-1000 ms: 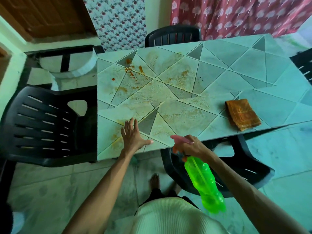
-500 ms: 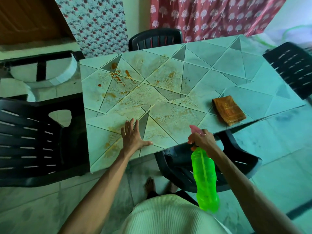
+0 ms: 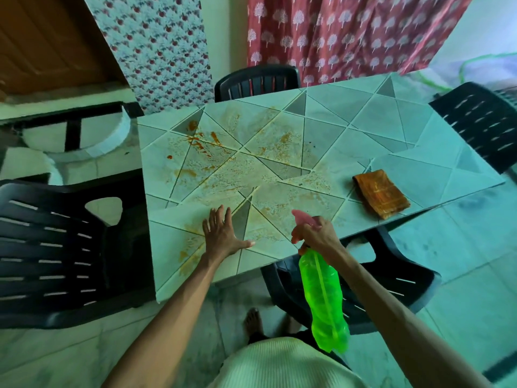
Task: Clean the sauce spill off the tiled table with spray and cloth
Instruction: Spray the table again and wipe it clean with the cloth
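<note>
The tiled table carries orange-brown sauce smears across its left and middle tiles. My left hand lies flat on the near edge of the table, fingers spread. My right hand grips the neck of a bright green spray bottle with a pink trigger head, nozzle pointed over the table's near edge. A folded, sauce-stained orange cloth lies on the right side of the table, beyond my right hand.
Black plastic chairs stand round the table: one on the left, one tucked under the near edge, one at the far side, one at the right. Patterned curtains hang behind. My bare feet stand on the tiled floor.
The view has shifted, so the table sits further right in frame. My right hand with the bottle has moved slightly up toward the table edge. My left hand stays flat in place.
</note>
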{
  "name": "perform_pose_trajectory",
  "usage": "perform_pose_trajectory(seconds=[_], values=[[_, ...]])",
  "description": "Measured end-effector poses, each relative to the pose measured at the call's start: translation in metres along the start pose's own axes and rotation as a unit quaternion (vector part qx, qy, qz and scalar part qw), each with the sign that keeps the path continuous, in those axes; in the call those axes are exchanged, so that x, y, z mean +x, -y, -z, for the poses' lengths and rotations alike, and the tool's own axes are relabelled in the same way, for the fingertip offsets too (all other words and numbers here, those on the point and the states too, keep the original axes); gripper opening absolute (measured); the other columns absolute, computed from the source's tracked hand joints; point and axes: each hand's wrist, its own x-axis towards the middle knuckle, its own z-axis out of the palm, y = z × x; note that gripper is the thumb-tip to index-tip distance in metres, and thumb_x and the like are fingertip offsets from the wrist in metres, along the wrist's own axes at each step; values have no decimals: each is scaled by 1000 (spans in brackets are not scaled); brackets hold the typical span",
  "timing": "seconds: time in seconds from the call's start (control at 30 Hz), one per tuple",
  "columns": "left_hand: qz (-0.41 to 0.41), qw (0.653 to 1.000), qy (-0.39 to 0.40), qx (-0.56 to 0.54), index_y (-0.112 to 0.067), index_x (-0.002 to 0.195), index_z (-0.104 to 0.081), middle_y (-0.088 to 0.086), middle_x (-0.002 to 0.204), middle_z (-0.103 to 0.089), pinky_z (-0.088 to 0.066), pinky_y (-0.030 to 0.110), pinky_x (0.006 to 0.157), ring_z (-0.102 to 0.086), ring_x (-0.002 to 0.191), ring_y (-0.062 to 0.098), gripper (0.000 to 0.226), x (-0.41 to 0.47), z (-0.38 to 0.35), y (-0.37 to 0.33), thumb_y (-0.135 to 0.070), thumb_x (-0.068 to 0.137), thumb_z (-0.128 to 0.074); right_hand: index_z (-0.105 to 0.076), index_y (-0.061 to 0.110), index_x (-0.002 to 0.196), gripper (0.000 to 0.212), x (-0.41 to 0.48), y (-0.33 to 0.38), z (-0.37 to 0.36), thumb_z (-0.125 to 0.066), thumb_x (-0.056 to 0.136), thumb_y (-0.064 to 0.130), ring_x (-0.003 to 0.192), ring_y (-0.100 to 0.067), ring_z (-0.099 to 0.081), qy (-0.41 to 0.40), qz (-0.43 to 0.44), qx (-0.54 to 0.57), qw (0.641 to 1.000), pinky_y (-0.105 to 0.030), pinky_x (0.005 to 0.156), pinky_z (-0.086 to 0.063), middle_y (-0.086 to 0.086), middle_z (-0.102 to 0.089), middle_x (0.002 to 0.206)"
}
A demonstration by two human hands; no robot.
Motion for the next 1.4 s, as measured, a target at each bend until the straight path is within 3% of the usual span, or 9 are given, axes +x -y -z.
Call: perform_pose_trajectory(seconds=[0.23, 0.4, 0.5, 0.63, 0.77, 0.93, 1.1, 1.23, 1.4], values=[[22, 999, 4, -27, -18, 157, 2, 5, 164, 10, 3, 53, 119, 13, 150, 27, 133, 1, 6, 11, -79, 62, -69, -64, -8, 97, 28, 7, 10, -36, -58, 86, 16, 51, -27, -71, -1, 36, -35, 999, -53, 66, -61, -18, -73, 80], [13, 1000, 11, -17, -18, 157, 2, 4, 164, 11, 3, 54, 119, 14, 150, 28, 133, 7, 3, 4, -78, 62, -68, -68, -11, 93, 29, 9, 8, -21, -59, 84, 15, 52, -28, -70, -16, 21, 5, 1000, -54, 65, -61, -19, -73, 77], [7, 1000, -5, -16, -16, 157, -1, 5, 164, 8, 1, 55, 119, 11, 151, 28, 132, 6, 1, -2, -77, 62, -70, -65, -8, 104, 32, 9, 5, -14, -63, 89, 20, 55, -25, -70, 48, 30, -2, 998, -48, 64, -62, -12, -72, 83], [28, 999, -25, -37, -14, 156, -6, 7, 164, 3, -1, 56, 118, 7, 151, 29, 133, -3, -6, -5, -79, 59, -69, -74, -4, 89, 23, 4, 16, -25, -58, 87, 12, 49, -23, -65, 117, 98, -31, 988, -29, 48, -54, -9, -72, 73], [79, 992, -59, -76, -13, 156, -11, 7, 163, -4, -5, 55, 118, 2, 151, 28, 133, -24, -13, -7, -80, 51, -59, -71, -8, 102, 32, 6, 30, -39, -53, 84, 10, 49, -26, -65, 181, 117, -35, 976, -33, 50, -56, -14, -74, 74], [134, 983, -73, -104, -16, 155, -10, 5, 163, -5, -4, 52, 118, 2, 151, 26, 130, -46, -22, -12, -74, 58, -74, -71, -9, 88, 34, 8, 38, -47, -59, 84, 22, 51, -26, -69, 249, 149, -62, 955, -45, 56, -58, -4, -72, 71], [165, 980, -66, -85, -19, 155, -7, 4, 163, -3, -5, 51, 119, -1, 151, 26, 128, -56, -30, -22, -73, 60, -73, -72, -4, 104, 45, 15, 31, -29, -55, 72, 23, 48, -26, -68, 210, 146, -40, 966, -35, 49, -57, -10, -75, 72], [141, 987, -46, -60, -19, 156, -3, 3, 164, 3, -1, 51, 119, 4, 151, 25, 128, -55, -33, -36, -73, 64, -72, -72, 21, 83, 10, 36, 14, 11, -65, 79, 28, 77, -38, -70, 125, 123, -36, 984, -56, 70, -59, -23, -67, 99], [110, 994, -27, -10, -22, 157, -2, 3, 164, 4, -3, 55, 118, 1, 151, 26, 128, -48, -38, -54, -74, 63, -72, -63, -5, 96, 34, 50, 5, 64, -63, 75, 22, 50, -29, -68, 53, 76, 14, 996, -61, 66, -56, -21, -68, 89]])
